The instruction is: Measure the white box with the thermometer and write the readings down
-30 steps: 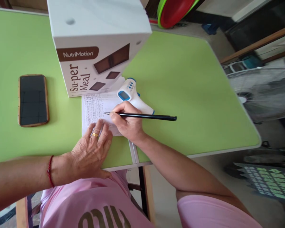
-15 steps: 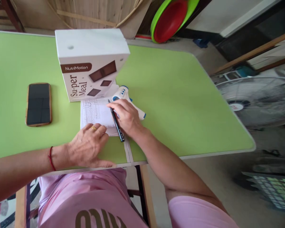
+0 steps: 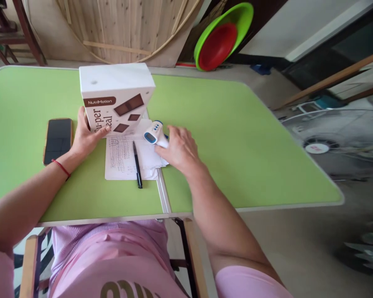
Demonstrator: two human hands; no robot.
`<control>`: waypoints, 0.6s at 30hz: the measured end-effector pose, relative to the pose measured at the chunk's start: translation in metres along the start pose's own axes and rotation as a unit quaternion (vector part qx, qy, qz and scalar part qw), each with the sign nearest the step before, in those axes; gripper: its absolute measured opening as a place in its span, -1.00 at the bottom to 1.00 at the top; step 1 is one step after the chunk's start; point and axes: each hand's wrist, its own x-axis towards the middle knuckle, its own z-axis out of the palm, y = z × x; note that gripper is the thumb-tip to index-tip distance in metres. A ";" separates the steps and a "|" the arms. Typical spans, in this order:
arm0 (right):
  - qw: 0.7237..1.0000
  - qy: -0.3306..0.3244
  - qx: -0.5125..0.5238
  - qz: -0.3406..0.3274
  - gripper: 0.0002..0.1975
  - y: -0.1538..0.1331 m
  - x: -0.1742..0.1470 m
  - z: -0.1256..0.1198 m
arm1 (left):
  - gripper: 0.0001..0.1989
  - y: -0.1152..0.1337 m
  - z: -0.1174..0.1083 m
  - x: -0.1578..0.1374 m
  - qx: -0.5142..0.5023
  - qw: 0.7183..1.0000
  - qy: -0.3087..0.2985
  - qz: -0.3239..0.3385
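Observation:
My left hand [image 3: 88, 134] grips the lower left edge of a white NutriMotion box [image 3: 124, 101], thumb on its front face and fingers at its side. The box stands upright on the green table. My right hand [image 3: 182, 149] is wrapped round the handle of a white and blue infrared thermometer [image 3: 154, 131], its small screen facing me. Between my hands lies a sheet of paper [image 3: 118, 165] with rows of handwriting, partly behind the box. A black pen [image 3: 137, 165] rests across it, touched by neither hand.
A phone [image 3: 58, 140] in a brown case lies left of my left hand on the green table [image 3: 236, 145]. A standing fan [image 3: 320, 140] is beyond the table's right edge. Green and red basins [image 3: 219, 45] lean behind the table, near a chair [image 3: 27, 33].
My right hand has let go of the pen, left it on the paper, and taken hold of the thermometer. My left hand has moved from the paper up to the box's left side.

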 end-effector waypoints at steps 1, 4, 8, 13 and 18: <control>1.000 -0.023 -0.004 0.016 -0.54 0.003 0.002 0.001 | -0.15 0.000 0.003 0.001 -0.035 0.999 0.019 -0.010; 0.997 -0.056 0.025 0.039 -0.81 0.007 0.005 0.005 | -0.19 0.004 0.006 0.002 -0.050 0.998 0.035 -0.027; 0.981 0.018 0.187 0.042 -0.75 -0.002 0.004 -0.001 | -0.30 0.015 0.002 -0.005 -0.018 0.996 0.076 -0.046; 0.860 -0.049 0.505 -0.057 -0.80 -0.037 -0.020 -0.015 | -0.38 0.028 0.002 -0.015 -0.004 0.994 0.092 -0.058; 0.771 -0.208 0.601 -0.036 -0.77 -0.066 -0.042 -0.005 | -0.38 0.025 0.002 -0.016 0.018 0.995 0.063 -0.080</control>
